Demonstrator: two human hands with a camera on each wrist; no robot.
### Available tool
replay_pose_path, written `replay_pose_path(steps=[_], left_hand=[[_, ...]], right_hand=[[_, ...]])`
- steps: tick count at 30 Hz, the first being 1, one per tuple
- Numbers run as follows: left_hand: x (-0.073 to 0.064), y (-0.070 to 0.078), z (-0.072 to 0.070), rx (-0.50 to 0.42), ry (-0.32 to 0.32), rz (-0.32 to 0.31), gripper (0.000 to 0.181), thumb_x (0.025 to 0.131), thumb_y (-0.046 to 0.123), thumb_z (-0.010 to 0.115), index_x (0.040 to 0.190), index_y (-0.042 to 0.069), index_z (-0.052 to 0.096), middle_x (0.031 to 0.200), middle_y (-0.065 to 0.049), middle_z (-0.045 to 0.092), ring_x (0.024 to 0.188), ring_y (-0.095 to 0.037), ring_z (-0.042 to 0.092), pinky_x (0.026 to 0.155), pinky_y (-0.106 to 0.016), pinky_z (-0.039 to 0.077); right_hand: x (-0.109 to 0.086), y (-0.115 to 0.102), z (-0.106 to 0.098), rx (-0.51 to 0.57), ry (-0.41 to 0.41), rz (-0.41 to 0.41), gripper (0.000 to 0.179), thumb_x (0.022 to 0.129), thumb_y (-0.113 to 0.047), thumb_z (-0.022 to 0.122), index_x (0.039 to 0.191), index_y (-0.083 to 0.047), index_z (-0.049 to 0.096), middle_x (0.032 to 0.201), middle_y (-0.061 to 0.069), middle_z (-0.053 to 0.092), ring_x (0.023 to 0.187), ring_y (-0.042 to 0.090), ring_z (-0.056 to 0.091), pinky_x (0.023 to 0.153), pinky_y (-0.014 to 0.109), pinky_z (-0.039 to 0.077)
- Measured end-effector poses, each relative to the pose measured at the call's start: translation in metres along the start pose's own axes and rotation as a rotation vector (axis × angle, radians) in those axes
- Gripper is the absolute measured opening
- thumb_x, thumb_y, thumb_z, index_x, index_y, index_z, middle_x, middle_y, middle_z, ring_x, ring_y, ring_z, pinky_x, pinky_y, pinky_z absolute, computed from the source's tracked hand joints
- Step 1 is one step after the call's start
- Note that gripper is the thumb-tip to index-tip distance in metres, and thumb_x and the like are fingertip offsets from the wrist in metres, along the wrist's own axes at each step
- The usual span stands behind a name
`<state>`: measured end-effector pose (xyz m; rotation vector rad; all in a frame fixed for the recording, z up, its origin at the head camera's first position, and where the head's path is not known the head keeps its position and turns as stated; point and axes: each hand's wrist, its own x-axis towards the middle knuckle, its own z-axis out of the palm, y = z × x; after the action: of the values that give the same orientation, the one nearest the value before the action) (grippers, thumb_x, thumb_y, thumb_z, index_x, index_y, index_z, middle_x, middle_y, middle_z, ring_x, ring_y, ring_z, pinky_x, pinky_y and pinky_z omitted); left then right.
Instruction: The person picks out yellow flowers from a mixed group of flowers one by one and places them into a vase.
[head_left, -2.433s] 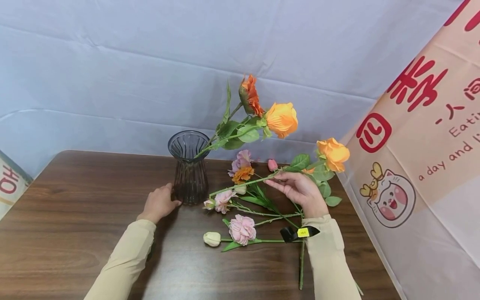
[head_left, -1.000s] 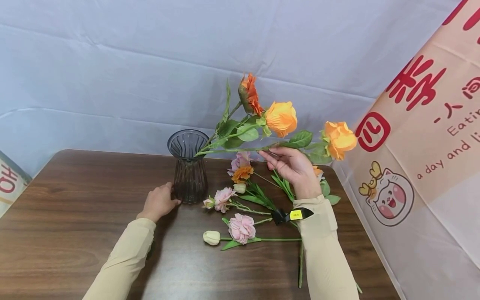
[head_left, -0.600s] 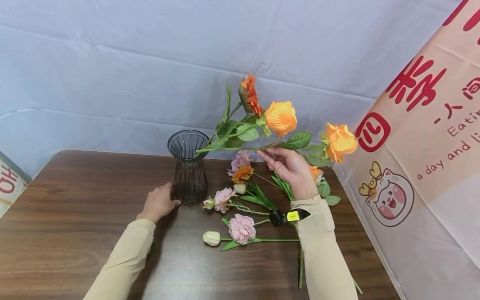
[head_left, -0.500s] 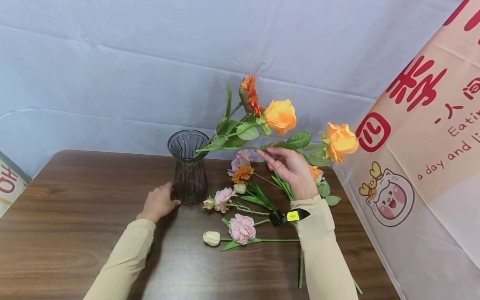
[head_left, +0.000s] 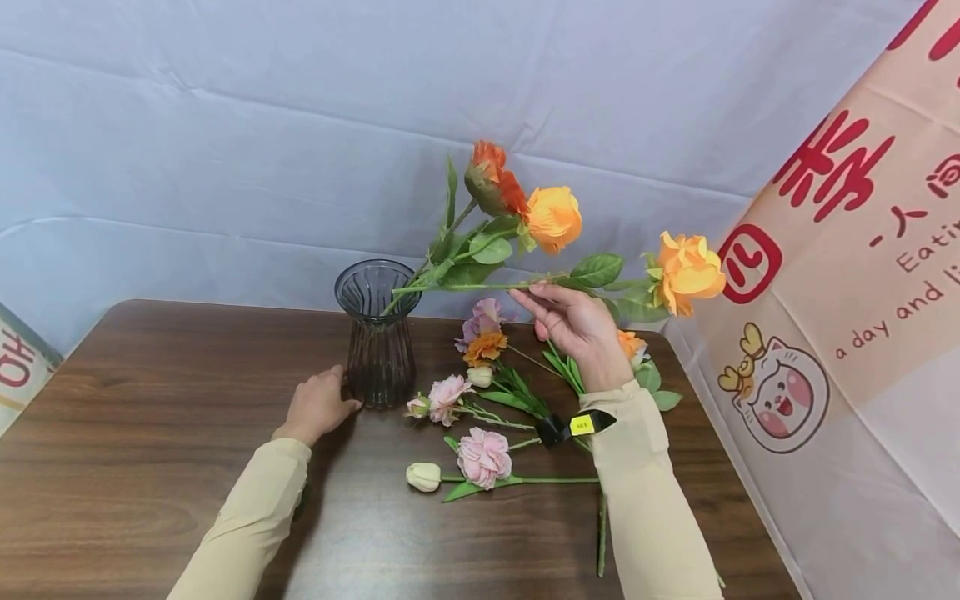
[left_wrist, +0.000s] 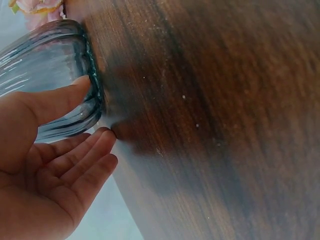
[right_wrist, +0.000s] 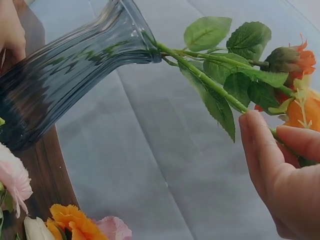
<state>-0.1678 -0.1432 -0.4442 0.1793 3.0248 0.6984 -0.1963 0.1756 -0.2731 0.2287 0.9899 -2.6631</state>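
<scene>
A ribbed, grey-blue glass vase [head_left: 382,358] stands upright on the table. My left hand [head_left: 318,407] holds it near its base, thumb [left_wrist: 62,101] against the glass and fingers at the other side. A dark orange flower [head_left: 495,179] and a yellow-orange rose [head_left: 553,218] lean right out of the vase. With thumb and fingertips, my right hand [head_left: 581,329] pinches the stem of another yellow-orange rose [head_left: 688,273], held nearly level. Its cut end is at the vase mouth; in the right wrist view the stem [right_wrist: 210,82] meets the rim [right_wrist: 142,37].
Several flowers lie on the table [head_left: 187,400] right of the vase: a pink flower [head_left: 484,458], a cream tulip [head_left: 423,477], a small orange flower [head_left: 486,348] and a lilac one [head_left: 480,321]. Pale cloth [head_left: 300,150] hangs behind; a printed banner [head_left: 847,250] hangs at right.
My right hand has lifted the rose up from over the lying flowers, bringing its stem end to the vase mouth. The two flowers in the vase have shifted slightly up and left. My left hand stays put.
</scene>
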Motion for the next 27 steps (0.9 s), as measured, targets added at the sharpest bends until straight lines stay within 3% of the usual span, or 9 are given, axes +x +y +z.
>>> replay_pose_path(steps=[2,6,9,11,13,18,21,24,27], left_hand=[[0.000,0.000,0.000,0.000,0.000,0.000,0.050,0.077,0.021,0.071,0.109,-0.012,0.051,0.100,-0.028,0.061,0.086,-0.045,0.057,0.074,-0.053,0.045],[0.000,0.001,0.000,0.001,0.000,0.000,0.050,0.078,0.021,0.071,0.109,-0.012,0.051,0.100,-0.028,0.061,0.087,-0.045,0.057,0.075,-0.053,0.045],[0.000,0.001,-0.001,0.005,-0.002,-0.001,0.051,0.078,0.021,0.071,0.110,-0.012,0.050,0.101,-0.029,0.060,0.087,-0.045,0.057,0.076,-0.053,0.045],[0.000,0.001,-0.001,0.008,-0.003,-0.001,0.052,0.078,0.021,0.071,0.111,-0.013,0.050,0.101,-0.030,0.060,0.087,-0.045,0.057,0.076,-0.053,0.045],[0.000,0.001,-0.001,0.010,-0.003,-0.003,0.051,0.078,0.021,0.071,0.110,-0.013,0.050,0.101,-0.030,0.060,0.087,-0.046,0.057,0.075,-0.053,0.045],[0.000,0.002,-0.001,0.011,-0.005,-0.006,0.051,0.078,0.021,0.071,0.110,-0.013,0.050,0.101,-0.030,0.059,0.087,-0.046,0.057,0.075,-0.053,0.045],[0.000,0.002,-0.001,0.014,-0.007,-0.004,0.052,0.078,0.021,0.071,0.111,-0.014,0.050,0.102,-0.030,0.059,0.087,-0.046,0.057,0.076,-0.054,0.045],[-0.001,0.002,-0.001,0.012,-0.010,-0.007,0.055,0.078,0.021,0.071,0.114,-0.014,0.048,0.103,-0.031,0.058,0.088,-0.046,0.057,0.076,-0.054,0.045],[-0.001,0.002,-0.001,0.005,-0.012,-0.013,0.055,0.079,0.021,0.070,0.115,-0.014,0.048,0.103,-0.031,0.058,0.089,-0.046,0.056,0.077,-0.054,0.044]], right_hand=[[0.001,0.000,0.001,0.022,0.007,-0.011,0.014,0.088,0.016,0.037,0.083,0.013,0.049,0.097,0.021,0.042,0.109,0.039,0.052,0.089,0.038,0.045],[0.001,0.001,0.004,-0.001,0.007,-0.034,0.015,0.088,0.017,0.038,0.080,0.013,0.050,0.094,0.021,0.042,0.093,0.037,0.061,0.089,0.039,0.046],[0.000,0.002,0.009,-0.152,0.001,-0.037,0.019,0.091,0.011,0.040,0.078,0.009,0.053,0.100,0.020,0.045,0.093,0.030,0.064,0.059,0.024,0.051],[-0.001,0.003,0.013,-0.252,-0.004,-0.045,0.021,0.092,0.008,0.041,0.077,0.007,0.056,0.100,0.018,0.048,0.092,0.025,0.064,0.040,0.022,0.039],[-0.001,0.004,0.018,-0.322,-0.004,-0.074,0.023,0.091,0.008,0.043,0.075,0.006,0.060,0.094,0.016,0.052,0.090,0.024,0.065,0.035,0.022,0.030],[0.001,0.008,0.030,-0.383,0.008,-0.161,0.020,0.086,0.013,0.048,0.074,0.009,0.064,0.074,0.016,0.058,0.083,0.026,0.067,0.030,0.020,0.033],[0.001,0.011,0.035,-0.479,0.028,-0.169,0.019,0.086,0.010,0.050,0.076,0.008,0.065,0.073,0.014,0.063,0.080,0.021,0.068,0.026,0.021,0.025],[0.002,0.014,0.040,-0.485,0.028,-0.189,0.018,0.086,0.012,0.049,0.077,0.009,0.064,0.073,0.015,0.063,0.076,0.022,0.068,0.040,0.019,0.045],[0.005,0.017,0.043,-0.450,-0.004,-0.217,0.019,0.084,0.017,0.047,0.075,0.009,0.062,0.069,0.017,0.061,0.071,0.025,0.067,0.072,0.030,0.053]])
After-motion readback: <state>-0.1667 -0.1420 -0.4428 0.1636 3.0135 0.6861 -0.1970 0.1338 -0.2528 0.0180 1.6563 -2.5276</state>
